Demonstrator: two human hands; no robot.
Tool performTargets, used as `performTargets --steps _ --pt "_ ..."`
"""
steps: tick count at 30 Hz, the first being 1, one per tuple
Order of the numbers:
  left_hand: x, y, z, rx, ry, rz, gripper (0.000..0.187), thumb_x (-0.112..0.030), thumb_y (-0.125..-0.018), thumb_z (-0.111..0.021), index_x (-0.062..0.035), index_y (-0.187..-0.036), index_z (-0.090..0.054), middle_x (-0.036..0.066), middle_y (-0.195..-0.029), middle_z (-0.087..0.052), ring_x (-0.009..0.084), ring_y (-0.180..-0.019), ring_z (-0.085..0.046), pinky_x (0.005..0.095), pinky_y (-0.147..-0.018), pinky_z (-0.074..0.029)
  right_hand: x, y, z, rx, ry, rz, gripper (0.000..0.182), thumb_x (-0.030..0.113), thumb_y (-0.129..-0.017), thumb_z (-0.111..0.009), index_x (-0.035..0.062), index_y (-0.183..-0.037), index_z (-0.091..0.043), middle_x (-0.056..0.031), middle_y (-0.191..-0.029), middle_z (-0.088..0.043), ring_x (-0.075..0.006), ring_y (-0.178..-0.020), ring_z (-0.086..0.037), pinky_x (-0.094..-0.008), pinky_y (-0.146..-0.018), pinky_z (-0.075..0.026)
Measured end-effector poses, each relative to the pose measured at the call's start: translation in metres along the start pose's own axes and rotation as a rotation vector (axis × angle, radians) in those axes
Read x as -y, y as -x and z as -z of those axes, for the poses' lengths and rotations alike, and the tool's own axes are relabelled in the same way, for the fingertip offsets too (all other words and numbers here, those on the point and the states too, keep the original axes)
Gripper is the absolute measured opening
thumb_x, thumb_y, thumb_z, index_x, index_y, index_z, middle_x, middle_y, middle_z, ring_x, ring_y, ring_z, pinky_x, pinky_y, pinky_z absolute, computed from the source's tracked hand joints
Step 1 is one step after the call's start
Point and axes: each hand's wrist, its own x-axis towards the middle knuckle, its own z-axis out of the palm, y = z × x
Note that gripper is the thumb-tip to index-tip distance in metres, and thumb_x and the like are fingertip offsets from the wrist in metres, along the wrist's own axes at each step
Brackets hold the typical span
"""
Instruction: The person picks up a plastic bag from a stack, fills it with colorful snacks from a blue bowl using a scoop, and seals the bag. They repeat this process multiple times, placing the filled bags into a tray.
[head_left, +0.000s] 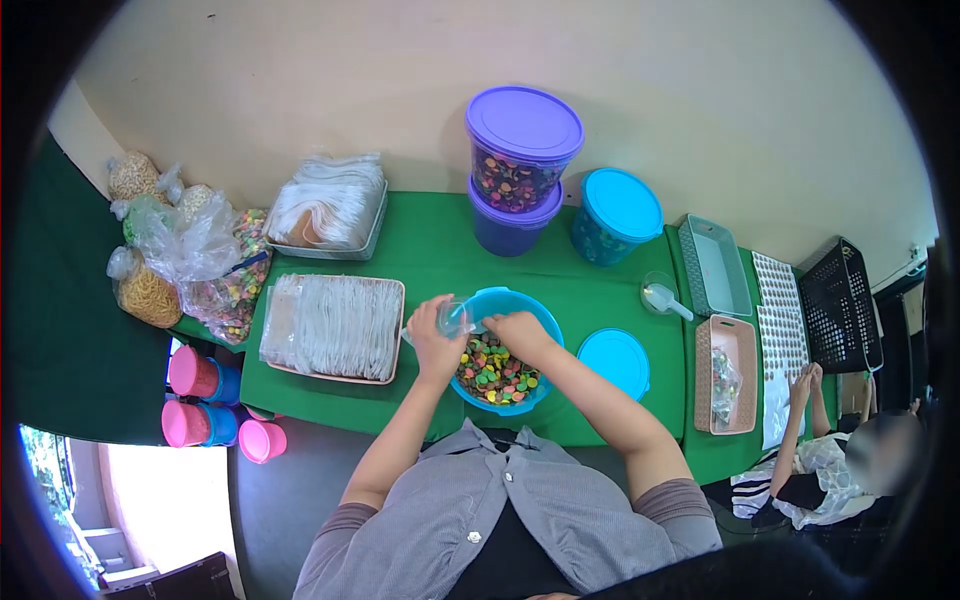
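Note:
A blue tub (550, 318) full of small multicoloured round pieces (496, 372) stands in front of me on the green tablecloth. Over its left rim, my left hand (436, 342) is closed around a clear plastic cup (455, 318). My right hand (520, 334) reaches over the tub with its fingers pinched close to the cup. A pale bit shows at those fingertips, too small to name. Left of the tub, a pink tray (396, 345) holds a tight row of clear plastic bags (335, 325). The tub's blue lid (613, 364) lies on its right.
A white scoop (664, 298) rests in a clear container. Lidded purple tubs (515, 228) and a blue tub (616, 220) stand behind. Filled bags (205, 260) crowd the left. Baskets (714, 265) and sticker sheets (782, 320) lie right, near another person (815, 470).

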Motion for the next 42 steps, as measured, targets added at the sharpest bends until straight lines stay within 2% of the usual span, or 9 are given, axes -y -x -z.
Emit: performTargets --steps 5,9,12,15,19,22,26,31,42 --pt "0.002 0.003 0.000 0.000 -0.112 0.032 0.042 -0.013 -0.071 -0.074 -0.0101 -0.110 -0.058 0.007 -0.098 -0.059 0.0269 -0.098 -0.055 0.0403 -0.091 -0.036 -0.009 0.010 0.016 0.394 -0.336 -0.144 0.036 0.007 -0.078 -0.062 0.0088 -0.114 -0.059 -0.0137 -0.097 -0.066 -0.0356 -0.087 -0.064 -0.0450 -0.071 -0.051" --pt "0.003 0.004 -0.002 0.003 -0.095 0.063 0.041 -0.012 -0.072 -0.073 -0.0102 -0.109 -0.058 0.006 -0.099 -0.059 0.0268 -0.098 -0.055 0.0397 -0.090 -0.036 -0.007 0.007 -0.005 0.322 -0.452 -0.212 0.040 0.012 -0.075 -0.071 0.0104 -0.115 -0.062 -0.0154 -0.093 -0.066 -0.0334 -0.093 -0.063 -0.0470 -0.078 -0.050" --pt "0.003 0.005 0.000 0.008 -0.086 0.063 0.040 -0.012 -0.072 -0.073 -0.0100 -0.109 -0.058 0.006 -0.098 -0.059 0.0267 -0.098 -0.056 0.0396 -0.091 -0.036 -0.005 0.000 -0.023 0.227 -0.579 -0.316 0.042 0.009 -0.073 -0.071 0.0078 -0.114 -0.063 -0.0150 -0.093 -0.067 -0.0302 -0.091 -0.065 -0.0431 -0.076 -0.051" --pt "0.002 0.002 0.000 -0.010 -0.091 0.058 0.034 -0.016 -0.076 -0.070 -0.0091 -0.107 -0.058 0.008 -0.096 -0.059 0.0268 -0.095 -0.056 0.0405 -0.090 -0.036 -0.018 -0.004 -0.016 0.635 -0.888 -0.269 0.038 0.009 -0.077 -0.065 0.0010 -0.114 -0.064 -0.0073 -0.073 -0.061 -0.0167 -0.067 -0.060 -0.0327 -0.066 -0.049" --pt "0.004 0.003 -0.001 -0.022 -0.095 0.059 0.036 -0.013 -0.074 -0.071 -0.0091 -0.107 -0.058 0.007 -0.097 -0.059 0.0266 -0.097 -0.056 0.0403 -0.090 -0.036 -0.008 -0.004 -0.019 0.601 -0.860 -0.329 0.039 0.010 -0.075 -0.069 -0.0019 -0.112 -0.064 -0.0062 -0.076 -0.063 -0.0151 -0.066 -0.061 -0.0314 -0.063 -0.050" --pt "0.004 0.004 -0.001 -0.017 -0.090 0.081 0.036 -0.012 -0.074 -0.071 -0.0091 -0.107 -0.058 0.007 -0.098 -0.059 0.0269 -0.097 -0.056 0.0405 -0.091 -0.036 -0.008 -0.008 -0.017 0.333 -1.159 -0.732 0.037 0.015 -0.079 -0.073 -0.0050 -0.109 -0.064 -0.0148 -0.092 -0.067 -0.0205 -0.065 -0.066 -0.0267 -0.054 -0.057" --pt "0.004 0.004 -0.002 -0.013 -0.076 0.100 0.034 -0.013 -0.075 -0.070 -0.0091 -0.107 -0.058 0.008 -0.097 -0.059 0.0279 -0.097 -0.056 0.0410 -0.091 -0.036 -0.018 -0.006 -0.044 0.128 -1.802 -1.023 0.024 0.013 -0.087 -0.067 -0.0081 -0.099 -0.063 -0.0158 -0.095 -0.066 -0.0191 -0.074 -0.068 -0.0262 -0.063 -0.059" --pt "0.004 0.003 -0.002 -0.005 -0.087 0.092 0.035 -0.013 -0.075 -0.070 -0.0092 -0.107 -0.058 0.008 -0.097 -0.059 0.0279 -0.097 -0.056 0.0411 -0.092 -0.036 -0.001 -0.004 -0.044 0.194 -1.587 -1.123 0.026 0.021 -0.100 -0.045 -0.0039 -0.104 -0.053 -0.0117 -0.090 -0.063 -0.0190 -0.076 -0.065 -0.0309 -0.070 -0.059" --pt "0.000 0.003 0.005 -0.065 -0.213 -0.049 0.038 -0.013 -0.074 -0.071 -0.0077 -0.108 -0.058 0.008 -0.099 -0.060 0.0279 -0.097 -0.056 0.0405 -0.092 -0.036 -0.015 0.007 -0.042 0.065 -1.807 -1.202 0.029 0.025 -0.102 -0.042 -0.0006 -0.111 -0.052 -0.0115 -0.098 -0.060 -0.0222 -0.087 -0.062 -0.0367 -0.081 -0.055"
